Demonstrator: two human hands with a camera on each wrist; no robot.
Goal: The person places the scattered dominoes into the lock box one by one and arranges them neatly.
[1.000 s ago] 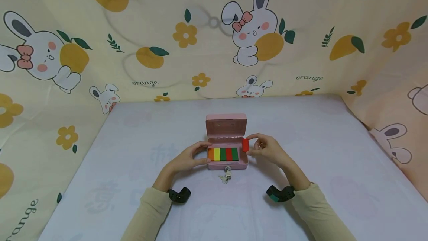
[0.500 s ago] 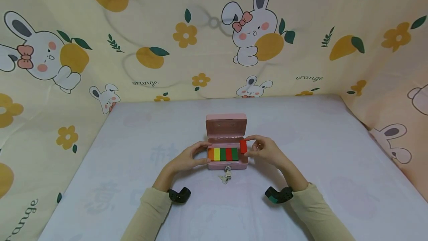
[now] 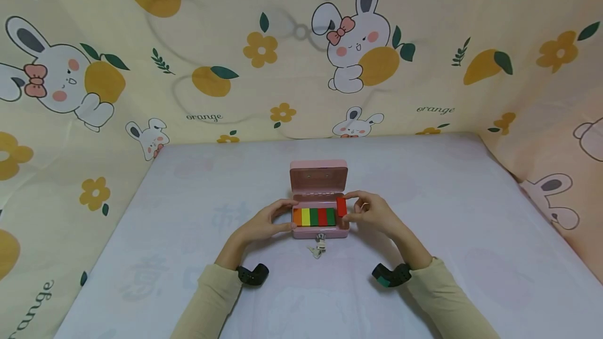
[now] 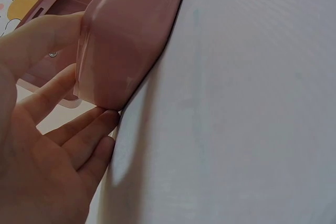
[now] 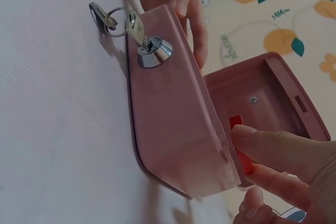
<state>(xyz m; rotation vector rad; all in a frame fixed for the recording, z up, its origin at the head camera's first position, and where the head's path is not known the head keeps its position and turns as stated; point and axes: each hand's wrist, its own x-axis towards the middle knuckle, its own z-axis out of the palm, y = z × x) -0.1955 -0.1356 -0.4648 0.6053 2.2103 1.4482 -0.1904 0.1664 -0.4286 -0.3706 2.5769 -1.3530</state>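
Observation:
A pink metal cash box (image 3: 306,234) stands on the table with its lid (image 3: 319,178) raised at the back. Inside, against the left, lies a row of coloured blocks (image 3: 314,217): orange, yellow, green, red, green. My left hand (image 3: 264,222) holds the box by its left end, thumb near the front corner and fingers toward the back. With thumb and fingers, my right hand (image 3: 377,212) pinches a red block (image 3: 341,206) over the box's right end. In the right wrist view the red block (image 5: 243,156) shows at the rim, partly behind the thumb.
Keys on a ring (image 5: 116,19) hang from the lock (image 5: 156,53) on the box's front. A white cloth covers the table (image 3: 188,182). Behind and to both sides rises a printed cloth (image 3: 301,67) with rabbits and oranges.
My right hand has moved slightly left, bringing the red block from the box's right edge to just inside it. My left hand stays in place on the box.

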